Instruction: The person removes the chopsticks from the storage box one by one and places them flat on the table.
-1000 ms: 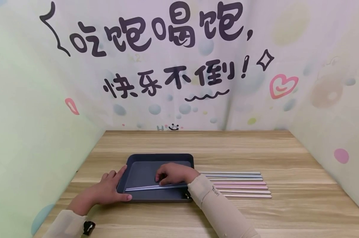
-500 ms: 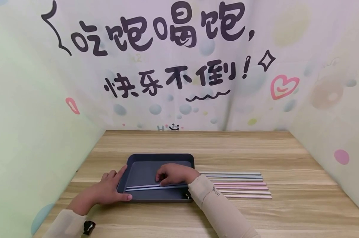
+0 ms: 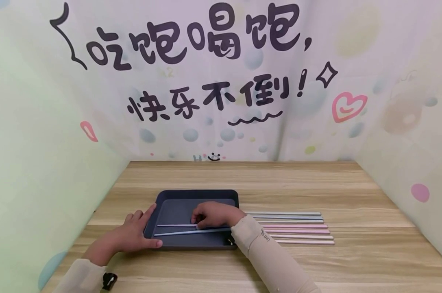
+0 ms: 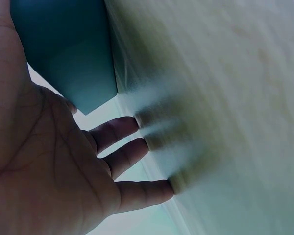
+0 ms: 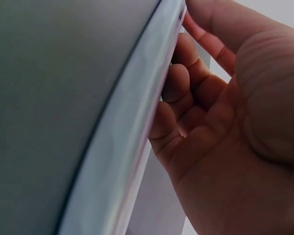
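Note:
In the head view a dark rectangular tray (image 3: 175,209) lies on the wooden table with two chopsticks in it. My right hand (image 3: 216,213) reaches over it and pinches a pale lilac chopstick (image 3: 175,225) between thumb and index finger. In front of that one, a light blue chopstick (image 3: 177,234) rests at a slight slant, its right part hidden under my wrist. My left hand (image 3: 134,232) is spread at the tray's left side, thumb by the front corner and index finger along the edge. The left wrist view shows its other fingers straight, tips on the table beside the tray's wall (image 4: 68,49).
To the right of the tray, several white, blue and pink chopsticks (image 3: 297,226) lie side by side on the table (image 3: 264,179); my right sleeve (image 3: 275,260) covers their left ends. A printed cloth (image 3: 213,134) hangs behind the table's back edge.
The lilac chopstick has shifted back from the blue one, so a gap now parts them on the left. Both hands look nearly still, and the tray has stayed in place.

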`<control>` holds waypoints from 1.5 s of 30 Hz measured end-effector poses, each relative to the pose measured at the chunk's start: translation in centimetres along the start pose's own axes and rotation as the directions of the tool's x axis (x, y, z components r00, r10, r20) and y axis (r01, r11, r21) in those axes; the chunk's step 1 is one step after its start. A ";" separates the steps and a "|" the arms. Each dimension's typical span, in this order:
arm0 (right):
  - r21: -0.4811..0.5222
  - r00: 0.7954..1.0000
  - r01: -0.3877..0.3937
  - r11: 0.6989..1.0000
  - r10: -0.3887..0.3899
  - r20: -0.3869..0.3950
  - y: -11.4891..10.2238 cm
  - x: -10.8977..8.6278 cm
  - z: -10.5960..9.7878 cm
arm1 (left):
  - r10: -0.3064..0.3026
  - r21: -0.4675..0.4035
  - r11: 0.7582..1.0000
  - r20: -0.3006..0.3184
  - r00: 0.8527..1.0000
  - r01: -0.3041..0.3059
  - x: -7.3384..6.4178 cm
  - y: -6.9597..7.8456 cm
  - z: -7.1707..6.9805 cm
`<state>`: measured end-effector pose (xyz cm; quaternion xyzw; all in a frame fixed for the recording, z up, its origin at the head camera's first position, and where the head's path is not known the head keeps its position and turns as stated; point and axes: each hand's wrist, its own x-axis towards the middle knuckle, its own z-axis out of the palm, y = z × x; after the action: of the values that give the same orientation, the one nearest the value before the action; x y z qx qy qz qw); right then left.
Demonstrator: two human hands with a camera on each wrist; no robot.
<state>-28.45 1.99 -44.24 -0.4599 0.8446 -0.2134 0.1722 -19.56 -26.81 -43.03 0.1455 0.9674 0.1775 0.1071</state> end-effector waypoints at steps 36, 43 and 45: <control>-0.036 0.999 -0.047 0.998 0.046 -0.030 -0.6 0.1 -0.1 | 0.005 0.005 1.000 0.000 1.000 -0.005 -0.1 0.2 -0.2; -0.031 0.998 -0.049 0.998 0.048 -0.034 -0.4 0.2 0.1 | 0.001 0.004 1.000 0.001 1.000 -0.001 0.0 0.0 -0.1; -0.035 0.998 -0.048 0.998 0.047 -0.037 -0.3 0.2 0.1 | 0.006 -0.001 1.000 0.003 1.000 -0.006 0.0 0.0 -0.1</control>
<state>-28.30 1.64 -44.22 -0.4389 0.8619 -0.2023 0.1537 -19.59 -26.81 -42.93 0.1486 0.9667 0.1783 0.1080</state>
